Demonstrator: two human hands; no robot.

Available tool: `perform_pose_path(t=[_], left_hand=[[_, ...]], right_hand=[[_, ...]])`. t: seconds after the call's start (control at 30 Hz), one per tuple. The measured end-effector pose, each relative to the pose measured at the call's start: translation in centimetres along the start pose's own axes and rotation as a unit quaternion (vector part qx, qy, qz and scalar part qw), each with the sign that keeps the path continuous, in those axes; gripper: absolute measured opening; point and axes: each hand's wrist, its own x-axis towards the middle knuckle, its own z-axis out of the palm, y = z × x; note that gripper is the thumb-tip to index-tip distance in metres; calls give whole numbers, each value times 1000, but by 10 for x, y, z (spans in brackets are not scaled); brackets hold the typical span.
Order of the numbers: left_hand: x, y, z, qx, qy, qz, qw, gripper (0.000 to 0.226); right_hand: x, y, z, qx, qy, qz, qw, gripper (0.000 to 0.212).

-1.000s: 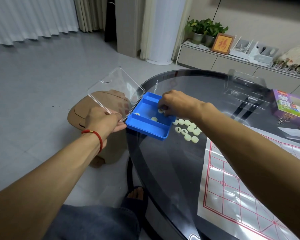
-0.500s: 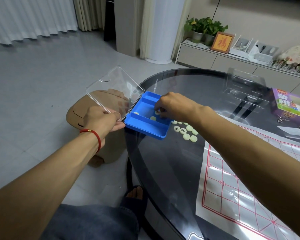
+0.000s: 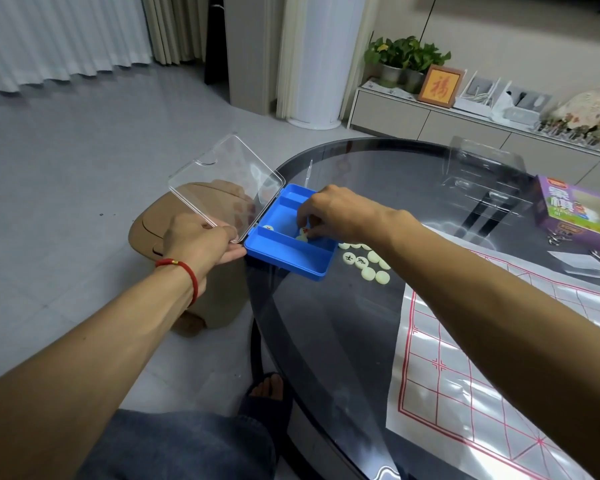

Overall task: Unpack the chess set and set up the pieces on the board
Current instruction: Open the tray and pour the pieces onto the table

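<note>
Dark glass surface (image 3: 326, 341), blue case (image 3: 284, 252) at its edge, left hand (image 3: 198, 242) gripping the case corner, right hand (image 3: 329, 214) fingers (image 3: 303, 216) pinching a pale piece (image 3: 302, 234) inside the case, loose pieces (image 3: 368, 263) right of the case, board sheet (image 3: 499, 375) beyond those.

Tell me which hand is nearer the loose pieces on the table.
Right. The right hand reaches into the blue case just beside the loose pieces; the left hand holds the case's far corner.
</note>
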Motion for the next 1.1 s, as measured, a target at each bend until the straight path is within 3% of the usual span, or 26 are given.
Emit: perform_pose_path(t=[0.27, 0.43, 0.7, 1.0, 1.1], left_hand=[[6, -2, -4, -17, -1, -12, 1000, 7], [8, -1, -7, -42, 10, -12, 999, 10], [9, 3, -10, -46, 39, 2, 998, 12], [6, 7, -9, -61, 22, -14, 998, 23], [6, 6, -10, -41, 20, -8, 999, 19]], right_hand=[[-20, 49, -39, 68, 139, 102, 983, 16], [-32, 68, -21, 53, 81, 161, 982, 17], [-25, 42, 4, 63, 62, 122, 989, 19], [-29, 39, 15, 43, 69, 125, 989, 28], [-31, 38, 2, 44, 119, 106, 986, 19]])
